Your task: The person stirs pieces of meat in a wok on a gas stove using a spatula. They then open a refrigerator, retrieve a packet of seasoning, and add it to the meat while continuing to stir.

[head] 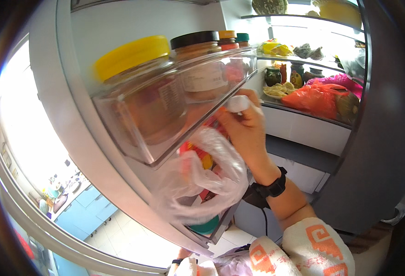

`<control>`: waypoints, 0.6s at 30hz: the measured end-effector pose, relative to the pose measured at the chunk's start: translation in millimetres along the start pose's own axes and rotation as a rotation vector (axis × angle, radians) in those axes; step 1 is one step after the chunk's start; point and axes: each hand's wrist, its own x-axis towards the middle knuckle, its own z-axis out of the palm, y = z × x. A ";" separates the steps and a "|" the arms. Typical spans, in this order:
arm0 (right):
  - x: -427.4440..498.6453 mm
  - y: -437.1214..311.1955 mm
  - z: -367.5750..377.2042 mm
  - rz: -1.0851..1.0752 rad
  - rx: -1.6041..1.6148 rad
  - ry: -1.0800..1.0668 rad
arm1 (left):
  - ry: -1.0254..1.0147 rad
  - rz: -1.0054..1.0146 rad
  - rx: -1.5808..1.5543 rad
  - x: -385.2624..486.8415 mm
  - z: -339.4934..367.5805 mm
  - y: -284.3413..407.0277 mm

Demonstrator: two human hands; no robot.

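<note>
My right hand [245, 129], with a black band [271, 184] at the wrist, reaches under the clear upper door bin [147, 151] of a refrigerator. Its fingers are bent about a white cap [238, 103] and the top of a red packet [202, 151]; whether they grip either is blurred. A crumpled translucent plastic bag [219, 172] hangs beside the hand, partly over the packet. Only a small part of my left hand [183, 253] shows at the bottom, near the door's lower edge. Its fingers are hidden.
In the upper bin stand a yellow-lidded jar [133, 55], a black-lidded jar [195, 41] and smaller jars. A green lid [204, 226] shows lower down. Inside the refrigerator are a red plastic bag [316, 98], a plate of dumplings [278, 90] and several jars. Blue cabinets [85, 210] stand beyond the door.
</note>
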 end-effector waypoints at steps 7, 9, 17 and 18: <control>-17.7 33.9 -17.0 0.295 0.472 0.726 | -0.012 0.025 -0.026 -1.1 -1.8 -0.6; -13.2 45.0 -49.8 0.321 0.641 0.712 | -0.033 0.046 -0.025 0.1 0.3 1.5; -168.5 3.6 -200.1 0.546 0.402 0.733 | -0.031 0.055 -0.036 -9.4 -6.8 -1.7; -197.9 -9.7 -215.1 0.591 0.344 0.742 | -0.024 0.052 -0.035 -11.8 -8.7 -3.1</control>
